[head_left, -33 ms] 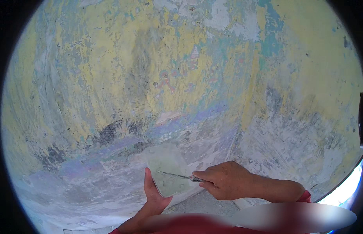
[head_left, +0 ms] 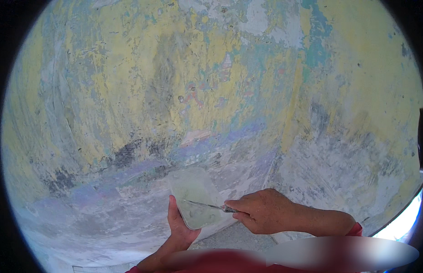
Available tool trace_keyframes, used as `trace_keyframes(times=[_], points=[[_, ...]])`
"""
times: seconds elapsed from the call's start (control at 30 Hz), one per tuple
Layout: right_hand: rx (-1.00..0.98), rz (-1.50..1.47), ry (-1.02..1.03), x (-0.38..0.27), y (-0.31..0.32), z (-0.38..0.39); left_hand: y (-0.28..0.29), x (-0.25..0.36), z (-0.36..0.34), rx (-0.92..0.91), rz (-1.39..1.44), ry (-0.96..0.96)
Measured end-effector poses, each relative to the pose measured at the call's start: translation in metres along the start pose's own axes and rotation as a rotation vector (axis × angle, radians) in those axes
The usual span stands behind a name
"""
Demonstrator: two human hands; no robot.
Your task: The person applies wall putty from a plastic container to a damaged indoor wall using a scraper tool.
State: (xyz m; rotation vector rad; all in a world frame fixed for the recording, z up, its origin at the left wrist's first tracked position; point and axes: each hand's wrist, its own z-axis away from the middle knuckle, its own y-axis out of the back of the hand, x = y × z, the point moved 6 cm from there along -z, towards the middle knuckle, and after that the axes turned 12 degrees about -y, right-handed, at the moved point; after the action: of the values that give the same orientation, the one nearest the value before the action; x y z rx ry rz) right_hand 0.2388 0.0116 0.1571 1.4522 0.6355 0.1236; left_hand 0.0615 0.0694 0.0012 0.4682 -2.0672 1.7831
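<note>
1. Board (head_left: pixel 197 217), pale greenish with rounded corners, sits low in the head view, in my left hand (head_left: pixel 181 232); I have it gripped at its lower left corner, one digit standing up along the left edge, the other fingers hidden from sight.
2. My right hand (head_left: pixel 262 212) is curled around the handle of a thin scraper (head_left: pixel 213 206), beyond the board's right edge.
3. The scraper's blade reaches in over the board toward its left edge, seen nearly edge-on; whether it touches the surface I cannot tell.
4. Past my hands rises a wall (head_left: pixel 129 91) of worn yellow, grey, turquoise and lilac patches.
5. A red sleeve (head_left: pixel 356 229) ends near my right elbow.
</note>
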Motion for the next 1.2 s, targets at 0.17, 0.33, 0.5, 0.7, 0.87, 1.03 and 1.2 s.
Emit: trace_keyframes(times=[0.17, 0.33, 0.5, 0.7, 0.87, 1.03, 1.2], points=[[-0.06, -0.042, 0.058, 0.028, 0.015, 0.01, -0.013, -0.029, -0.009, 0.046, 0.074, -0.034], [-0.26, -0.474, -0.059, 0.083, 0.005, 0.007, -0.041, -0.056, -0.013, -0.046, 0.101, -0.102], [-0.508, -0.976, -0.414, 0.144, -0.009, 0.001, -0.045, -0.077, -0.03, 0.013, 0.064, -0.158], [-0.396, -1.349, -0.37, 0.161, 0.01, 0.004, -0.077, -0.072, -0.038, -0.024, 0.072, -0.128], [-0.377, -1.469, -0.291, 0.162, 0.013, 0.0, -0.088, -0.062, -0.039, -0.047, 0.085, -0.083], [-0.356, -1.654, -0.195, 0.162, 0.021, -0.003, -0.101, -0.059, -0.039, -0.121, 0.089, -0.057], [-0.08, -1.609, -0.033, 0.149, 0.093, -0.025, -0.117, -0.046, -0.044, -0.127, 0.129, -0.041]])
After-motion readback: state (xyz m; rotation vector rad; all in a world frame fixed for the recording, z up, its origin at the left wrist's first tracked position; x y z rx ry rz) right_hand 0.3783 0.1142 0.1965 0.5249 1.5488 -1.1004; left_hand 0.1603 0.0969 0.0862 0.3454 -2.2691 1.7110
